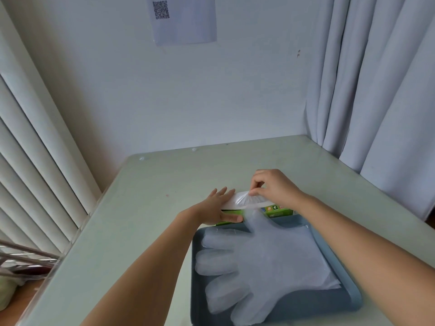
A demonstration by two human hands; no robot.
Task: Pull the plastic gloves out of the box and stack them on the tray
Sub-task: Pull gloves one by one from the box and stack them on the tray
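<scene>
A green and white glove box point(274, 210) lies on the table just beyond a blue-grey tray point(353, 300). Clear plastic gloves point(263, 262) lie flat in a stack on the tray, fingers pointing left. My left hand point(217, 208) rests on the box's left end, fingers straight on its top and thumb along its front side. My right hand point(270, 187) is over the box's top opening and pinches a bunched bit of clear glove point(242, 199) that sticks out of it.
The pale green table point(146, 231) stands in a corner, with a white wall behind, slatted blinds point(35, 161) at the left and grey curtains point(376, 90) at the right. A wire rack point(26, 260) juts in at the lower left.
</scene>
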